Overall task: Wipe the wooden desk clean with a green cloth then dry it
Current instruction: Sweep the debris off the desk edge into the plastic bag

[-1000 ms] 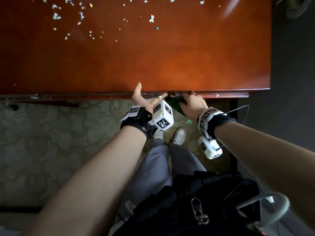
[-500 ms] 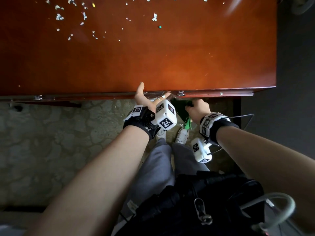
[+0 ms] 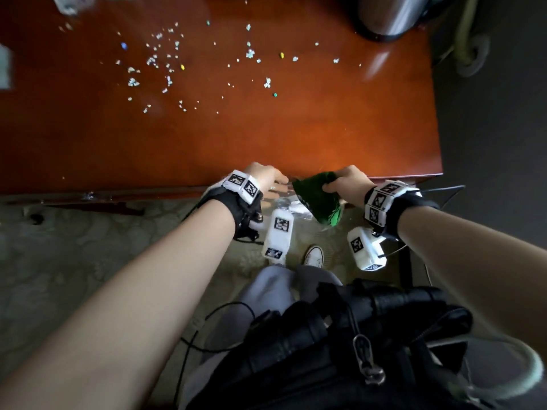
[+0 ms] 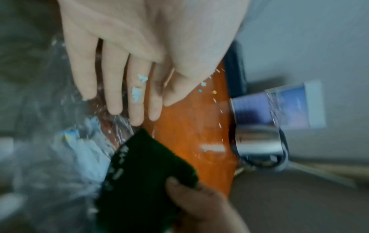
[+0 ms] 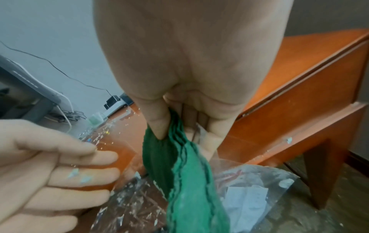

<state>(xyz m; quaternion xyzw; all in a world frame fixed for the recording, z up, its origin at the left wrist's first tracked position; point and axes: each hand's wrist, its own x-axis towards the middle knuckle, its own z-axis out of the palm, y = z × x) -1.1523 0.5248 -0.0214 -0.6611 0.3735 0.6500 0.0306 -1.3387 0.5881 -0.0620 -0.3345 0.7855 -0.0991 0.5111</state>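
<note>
Right hand (image 3: 346, 182) at near edge of wooden worktop (image 3: 296, 137), thumb and fingers (image 5: 211, 141) pinching folded green cloth (image 3: 318, 199); cloth hangs off the edge over a clear plastic bag (image 5: 249, 189) holding paper bits. Left hand (image 3: 266, 179) just beside it at the edge, fingers (image 4: 135, 102) straight and released, scraps stuck to one finger. Paper scraps (image 3: 165, 66) scattered over far-left worktop. Metal kettle (image 3: 390, 13) at far right corner.
</note>
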